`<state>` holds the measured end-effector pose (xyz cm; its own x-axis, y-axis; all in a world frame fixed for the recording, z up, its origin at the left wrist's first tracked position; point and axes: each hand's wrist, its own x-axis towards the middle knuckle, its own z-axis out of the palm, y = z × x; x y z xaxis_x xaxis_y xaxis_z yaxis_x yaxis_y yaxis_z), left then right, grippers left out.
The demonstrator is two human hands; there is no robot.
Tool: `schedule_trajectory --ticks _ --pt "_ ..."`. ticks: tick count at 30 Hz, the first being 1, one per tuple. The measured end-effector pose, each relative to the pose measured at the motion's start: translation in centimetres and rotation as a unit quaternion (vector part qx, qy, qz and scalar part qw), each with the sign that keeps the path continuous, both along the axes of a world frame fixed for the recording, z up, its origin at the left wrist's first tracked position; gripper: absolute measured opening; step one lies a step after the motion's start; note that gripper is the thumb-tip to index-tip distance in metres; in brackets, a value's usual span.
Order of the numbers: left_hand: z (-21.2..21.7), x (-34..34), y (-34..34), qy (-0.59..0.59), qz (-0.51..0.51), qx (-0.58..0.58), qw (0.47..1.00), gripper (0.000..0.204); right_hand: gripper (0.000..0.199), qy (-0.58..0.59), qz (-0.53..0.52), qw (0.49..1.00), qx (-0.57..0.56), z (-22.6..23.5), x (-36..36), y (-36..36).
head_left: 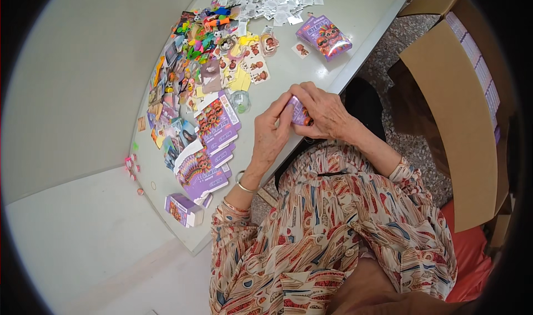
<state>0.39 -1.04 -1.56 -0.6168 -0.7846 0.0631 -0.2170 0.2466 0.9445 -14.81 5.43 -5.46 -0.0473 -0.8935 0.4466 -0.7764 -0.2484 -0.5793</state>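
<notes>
I hold a small purple box [300, 113] between my two hands, just over the near edge of the white table [355, 21]; my left hand [271, 134] supports it from the left side with the fingers closed against it, and my right hand [323, 112] covers it from above and from the right, the fingers curled tight on it; so both hands are clamped on this one box, and most of it is hidden under them. I cannot tell if its flap is already closed or not; I judge that I am in the middle of folding or closing it.

As for what is done: two purple boxes [326, 36] lie together on the far part of the table, and one more assembled purple box [183, 208] lies near the left corner close to me; these look finished. What is left looks much more: a stack of flat purple cartons [214, 143] lies just to the left of my left hand, not yet folded; behind it is a wide heap of small colourful toys and cards [200, 59], and further away a pile of little white packets [272, 1]. An open cardboard box [461, 109] stands on the floor at my right side; what it holds I cannot see. So I judge the work to be in its early part.
</notes>
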Motion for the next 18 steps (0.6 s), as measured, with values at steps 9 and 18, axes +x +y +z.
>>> schedule_trajectory --ticks 9,18 --pt "-0.8 1.0 1.6 -0.033 0.05 -0.11 0.992 0.022 0.071 0.017 -0.019 1.0 0.007 -0.1 0.1 0.4" --pt "2.8 -3.3 -2.8 0.063 0.016 0.096 0.993 0.029 0.077 0.05 -0.144 0.986 -0.065 5.5 -2.9 -0.7"
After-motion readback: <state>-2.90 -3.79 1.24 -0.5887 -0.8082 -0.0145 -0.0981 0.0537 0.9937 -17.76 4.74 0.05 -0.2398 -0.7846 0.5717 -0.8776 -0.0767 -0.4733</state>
